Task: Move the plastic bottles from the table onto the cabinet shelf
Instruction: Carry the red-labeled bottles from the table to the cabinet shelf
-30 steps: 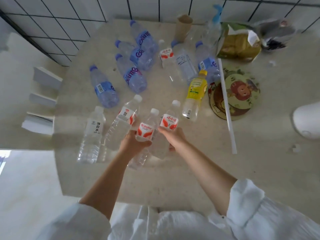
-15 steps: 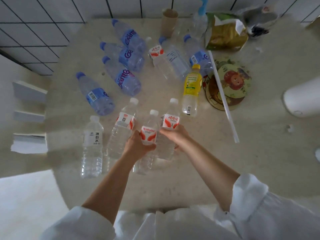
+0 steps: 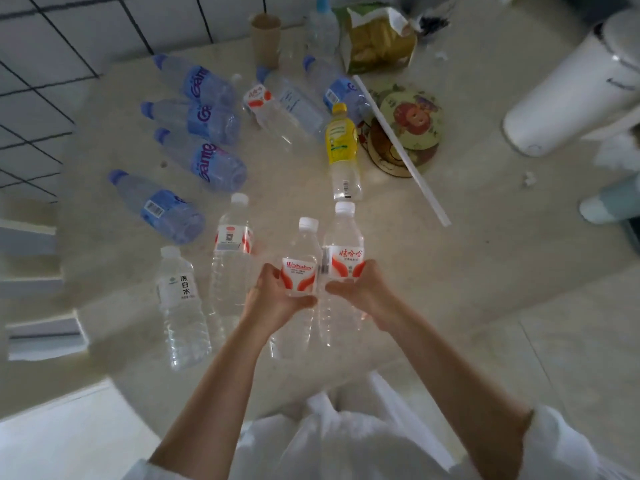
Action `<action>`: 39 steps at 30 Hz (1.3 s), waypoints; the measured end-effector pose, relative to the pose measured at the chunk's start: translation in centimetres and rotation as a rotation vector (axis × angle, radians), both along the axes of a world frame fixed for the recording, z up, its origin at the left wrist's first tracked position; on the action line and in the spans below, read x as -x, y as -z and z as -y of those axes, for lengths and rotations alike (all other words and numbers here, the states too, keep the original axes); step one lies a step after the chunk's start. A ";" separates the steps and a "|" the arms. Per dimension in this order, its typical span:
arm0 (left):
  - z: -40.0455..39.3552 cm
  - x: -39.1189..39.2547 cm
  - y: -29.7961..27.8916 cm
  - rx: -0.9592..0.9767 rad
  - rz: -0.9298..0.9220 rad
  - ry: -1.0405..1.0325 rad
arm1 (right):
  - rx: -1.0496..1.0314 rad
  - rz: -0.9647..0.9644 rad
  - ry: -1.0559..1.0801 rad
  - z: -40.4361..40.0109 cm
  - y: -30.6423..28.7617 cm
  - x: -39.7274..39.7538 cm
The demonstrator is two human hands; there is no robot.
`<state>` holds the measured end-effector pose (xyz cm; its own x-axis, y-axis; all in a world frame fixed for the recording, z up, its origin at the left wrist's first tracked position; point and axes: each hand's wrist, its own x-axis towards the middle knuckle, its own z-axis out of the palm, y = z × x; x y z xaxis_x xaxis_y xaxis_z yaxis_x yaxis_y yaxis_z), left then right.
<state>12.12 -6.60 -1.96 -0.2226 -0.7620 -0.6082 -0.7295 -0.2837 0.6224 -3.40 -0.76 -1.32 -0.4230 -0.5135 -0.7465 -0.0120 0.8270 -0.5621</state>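
Both hands are already loaded, low in the middle of the frame. The left hand (image 3: 273,299) has its fingers curled round the label of a clear red-labelled bottle (image 3: 299,271), and the right hand (image 3: 360,289) grips its twin (image 3: 343,258) just beside it, the two bottles touching or nearly so. Each one's long axis runs up the frame, white cap pointing away from the person and the base down past the wrist. The other bottles lie across the table (image 3: 450,271), from the left edge up to the top centre, all beyond or left of the fingers. No cabinet shelf shows here, so I'd guess the carry means turning away from the table.
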 end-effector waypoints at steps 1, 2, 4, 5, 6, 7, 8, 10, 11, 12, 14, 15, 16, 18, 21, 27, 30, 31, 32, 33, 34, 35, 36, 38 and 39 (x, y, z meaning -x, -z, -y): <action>-0.3 0.0 -0.3 0.004 -0.009 0.017 | -0.003 -0.006 0.026 -0.9 -0.1 0.0; -0.8 0.2 -0.6 0.003 -0.018 0.036 | -0.005 -0.004 0.052 -1.9 -0.4 -0.1; -2.0 0.6 -1.3 0.010 -0.028 0.083 | 0.011 0.022 0.098 -4.4 -1.2 0.0; -2.6 0.7 -1.6 0.019 -0.034 0.094 | 0.028 0.026 0.109 -5.5 -1.4 0.0; -3.3 1.0 -1.9 0.027 -0.045 0.110 | 0.049 0.014 0.130 -6.9 -1.8 0.1; -4.1 1.3 -2.2 0.034 -0.056 0.132 | 0.069 -0.002 0.147 -8.3 -2.3 0.2; -4.8 1.7 -2.5 0.041 -0.064 0.153 | 0.087 -0.015 0.159 -9.7 -2.6 0.3; -6.3 2.5 -2.9 0.050 -0.070 0.196 | 0.097 -0.026 0.200 -12.4 -3.1 0.3; -7.3 3.1 -3.2 0.052 -0.073 0.227 | 0.104 -0.027 0.240 -14.0 -3.2 0.4; -8.1 3.6 -3.3 0.049 -0.075 0.252 | 0.108 -0.027 0.279 -15.3 -3.1 0.4; -9.9 4.7 -3.7 0.039 -0.081 0.306 | 0.120 -0.030 0.345 -18.1 -3.2 0.4; -11.2 5.4 -3.9 0.034 -0.084 0.349 | 0.119 -0.034 0.397 -20.1 -3.0 0.5; -12.4 6.0 -4.1 0.027 -0.087 0.380 | 0.114 -0.041 0.456 -21.7 -3.4 0.5; -15.1 7.3 -4.4 0.004 -0.097 0.441 | 0.120 -0.056 0.568 -25.4 -3.8 0.6; -20.0 9.3 -4.3 -0.018 -0.095 0.529 | 0.095 -0.121 0.680 -31.8 -4.6 0.8; -32.0 12.5 -4.6 -0.061 -0.129 0.719 | 0.095 -0.134 0.976 -45.2 -5.5 -0.3; -37.9 14.0 -4.3 -0.079 -0.137 0.813 | 0.089 -0.125 1.108 -51.2 -5.5 -1.0; -39.8 14.4 -4.2 -0.084 -0.133 0.844 | 0.085 -0.128 1.145 -53.1 -5.3 -1.3; -41.8 14.9 -4.0 -0.089 -0.133 0.876 | 0.085 -0.133 1.189 -55.1 -5.3 -1.6; -43.6 15.4 -3.9 -0.096 -0.129 0.902 | 0.086 -0.142 1.230 -56.8 -5.3 -1.8; -45.2 15.8 -3.9 -0.106 -0.127 0.932 | 0.087 -0.150 1.267 -58.3 -5.2 -2.1; -47.0 16.3 -3.9 -0.115 -0.123 0.973 | 0.087 -0.155 1.310 -59.9 -5.1 -2.4; -48.5 16.7 -4.0 -0.125 -0.121 1.018 | 0.085 -0.155 1.345 -61.3 -5.1 -2.7; -51.2 17.6 -4.3 -0.138 -0.126 1.105 | 0.076 -0.165 1.405 -63.6 -5.1 -3.2; -53.0 18.2 -4.3 -0.132 -0.126 1.166 | 0.071 -0.165 1.461 -65.1 -5.0 -3.4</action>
